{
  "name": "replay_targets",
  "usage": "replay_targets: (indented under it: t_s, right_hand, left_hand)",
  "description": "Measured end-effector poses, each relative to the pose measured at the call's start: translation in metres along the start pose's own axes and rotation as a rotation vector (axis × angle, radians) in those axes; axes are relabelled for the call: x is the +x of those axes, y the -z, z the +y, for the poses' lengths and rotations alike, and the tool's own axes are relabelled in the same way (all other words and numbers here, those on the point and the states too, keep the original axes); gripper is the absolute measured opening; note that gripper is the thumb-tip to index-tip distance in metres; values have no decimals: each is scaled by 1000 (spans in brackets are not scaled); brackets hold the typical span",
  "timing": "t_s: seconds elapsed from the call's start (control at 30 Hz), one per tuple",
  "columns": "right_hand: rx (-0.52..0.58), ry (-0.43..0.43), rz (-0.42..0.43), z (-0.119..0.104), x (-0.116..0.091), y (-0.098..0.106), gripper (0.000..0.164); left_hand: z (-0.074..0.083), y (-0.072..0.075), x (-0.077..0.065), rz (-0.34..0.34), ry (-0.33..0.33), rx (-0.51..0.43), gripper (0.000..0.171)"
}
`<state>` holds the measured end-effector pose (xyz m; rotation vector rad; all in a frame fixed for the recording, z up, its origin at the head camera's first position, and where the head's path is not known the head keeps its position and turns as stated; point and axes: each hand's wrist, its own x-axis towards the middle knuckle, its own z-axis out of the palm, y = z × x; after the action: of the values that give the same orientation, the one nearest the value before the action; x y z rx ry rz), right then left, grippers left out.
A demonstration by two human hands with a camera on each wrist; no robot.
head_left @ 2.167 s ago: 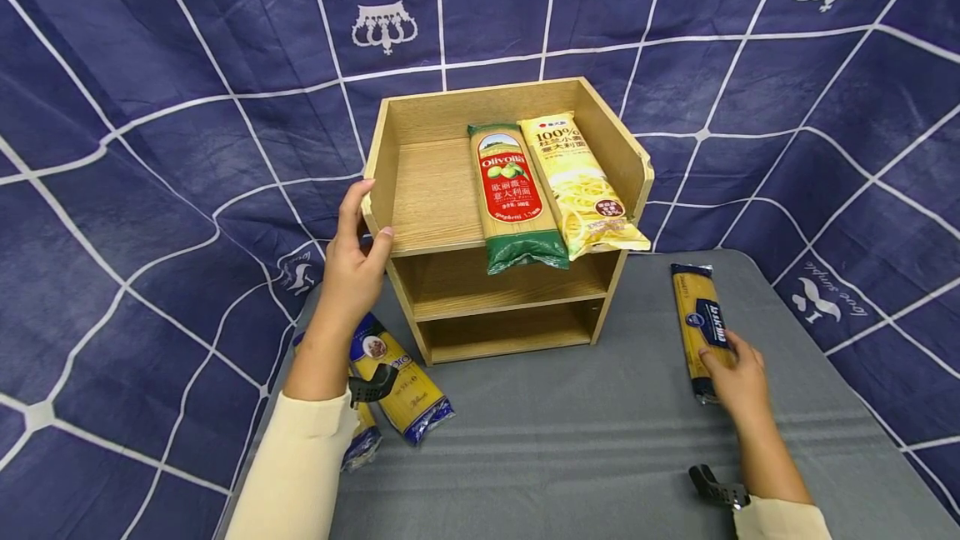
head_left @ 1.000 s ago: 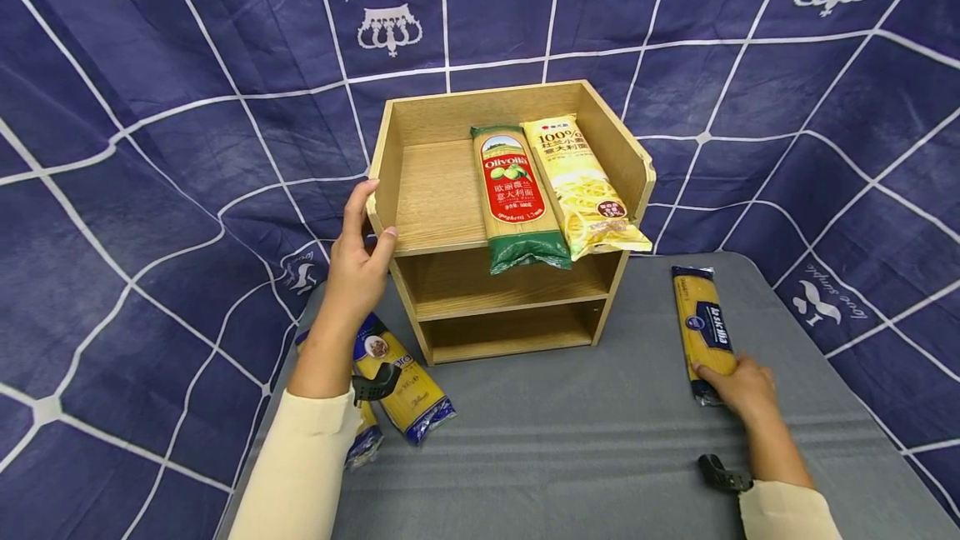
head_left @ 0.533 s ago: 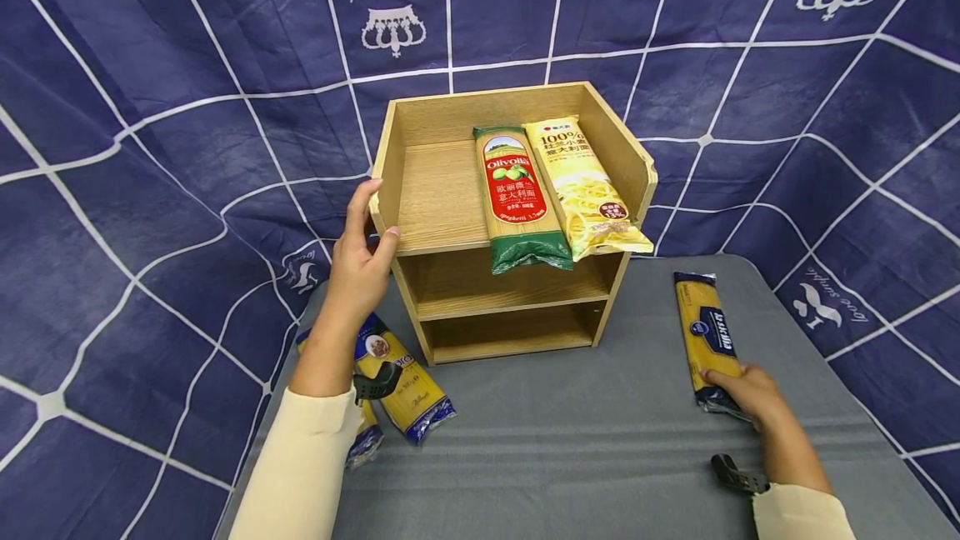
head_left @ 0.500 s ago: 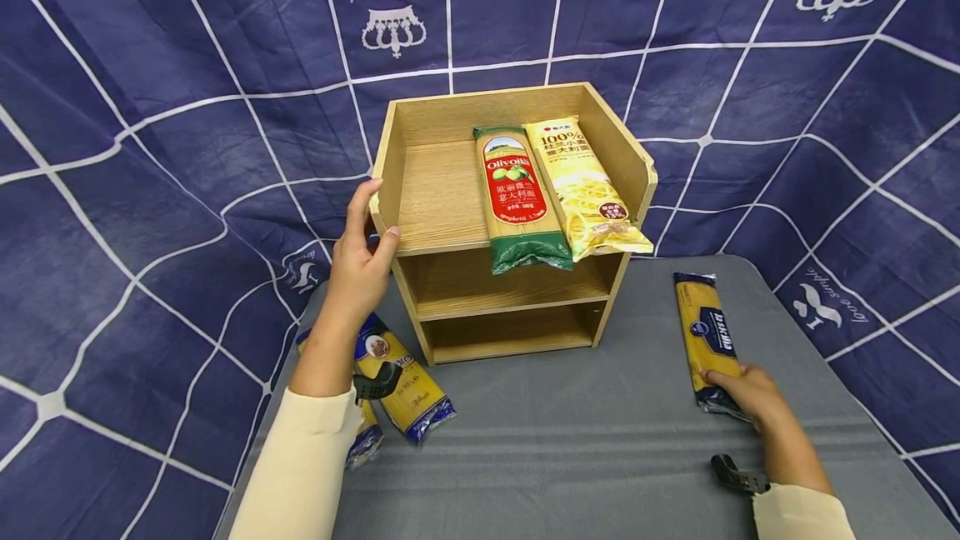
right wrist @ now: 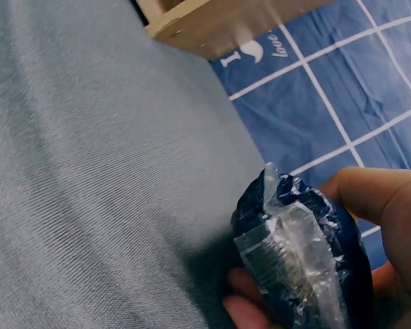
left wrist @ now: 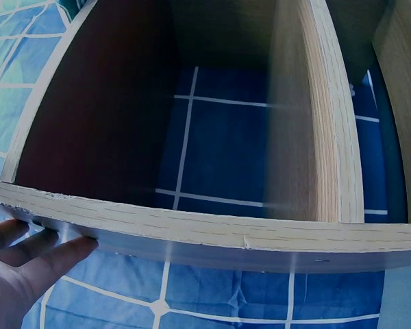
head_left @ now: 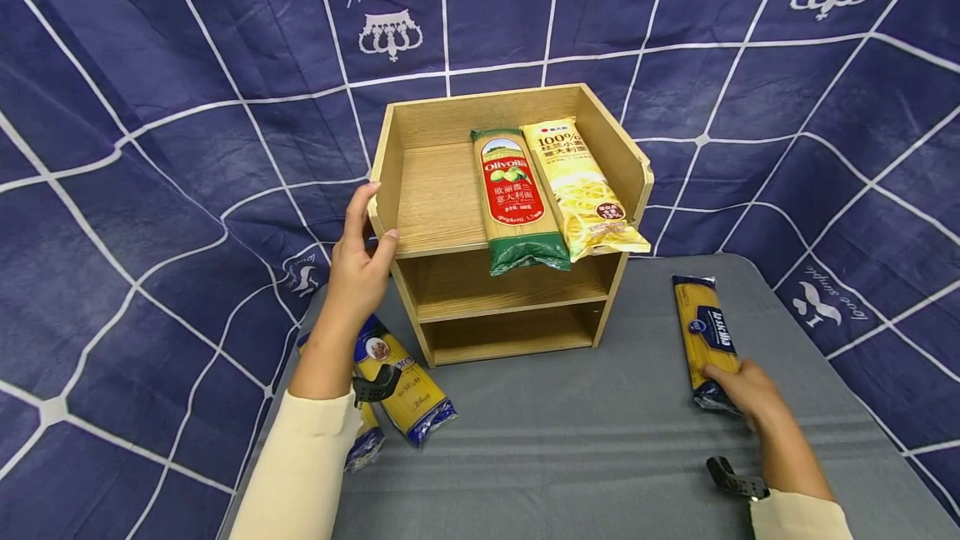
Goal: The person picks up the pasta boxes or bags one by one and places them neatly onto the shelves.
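- The right hand (head_left: 742, 390) pinches the near end of a La Sicilia spaghetti pack (head_left: 701, 327), thumb over it and fingertips under; whether the pack is wholly clear of the tabletop (head_left: 555, 423) I cannot tell.
- The left hand (head_left: 358, 269) has thumb and fingers parted around the front of the left side panel of the wooden shelf unit (head_left: 435, 190), fingers lying along its outer face.
- On the unit's top shelf lie the Olivoilà spaghetti pack (head_left: 517, 190) and, just right of it, a yellow "100%" pasta pack (head_left: 581, 182); both overhang the front edge.
- Left of the unit, a blue-and-yellow pasta pack (head_left: 412, 398) lies on the tabletop, with a second similar pack (head_left: 365, 444) beside it, mostly hidden by the forearm.
- Judging by this layout, the shelving looks partly done: two packs are up, three are not yet.
- Behind hangs a blue checked cloth (head_left: 510, 15).
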<state>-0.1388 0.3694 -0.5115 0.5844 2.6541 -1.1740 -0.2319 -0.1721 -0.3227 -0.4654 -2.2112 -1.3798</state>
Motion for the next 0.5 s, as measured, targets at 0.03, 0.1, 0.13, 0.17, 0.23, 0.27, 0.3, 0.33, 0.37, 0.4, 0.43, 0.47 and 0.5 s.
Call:
replay_targets:
  t_s: [0.03, 0.1, 0.13, 0.17, 0.23, 0.27, 0.3, 0.33, 0.37, 0.4, 0.43, 0.47, 0.5]
  right_hand:
    - [17, 0, -7, 0, 0, 0, 67]
    - [34, 3, -21, 2, 0, 0, 68]
    - [45, 4, -31, 3, -1, -1, 67]
    - [63, 5, -43, 4, -1, -1, 66]
    - [114, 6, -64, 7, -2, -3, 62]
    - [139, 7, -72, 8, -2, -5, 61]
    - [163, 6, -79, 9, -2, -5, 60]
    - [194, 2, -88, 10, -2, -6, 62]
    - [216, -2, -94, 11, -2, -7, 63]
    - [236, -10, -100, 12, -2, -8, 65]
    - [258, -19, -108, 13, -2, -9, 67]
    - [286, -27, -116, 14, -2, -9, 67]
    - [319, -38, -130, 15, -2, -10, 66]
  left_hand:
    - [0, 0, 0, 1, 2, -1, 61]
    - [-1, 0, 0, 2, 8, 0, 62]
    - [-1, 1, -1, 1, 10, 0, 61]
    - [-1, 1, -1, -2, 12, -3, 62]
    - [-1, 1, -1, -6, 12, -6, 62]
    - [-1, 1, -1, -7, 12, -7, 62]
    - [0, 1, -1, -8, 11, -9, 62]
    - [0, 1, -1, -7, 10, -9, 62]
    - [1, 1, -1, -7, 8, -11, 62]
    - [1, 1, -1, -6, 6, -10, 61]
    - [1, 1, -1, -6, 5, -11, 61]
    - [1, 1, -1, -6, 4, -13, 61]
    - [2, 1, 0, -7, 4, -16, 62]
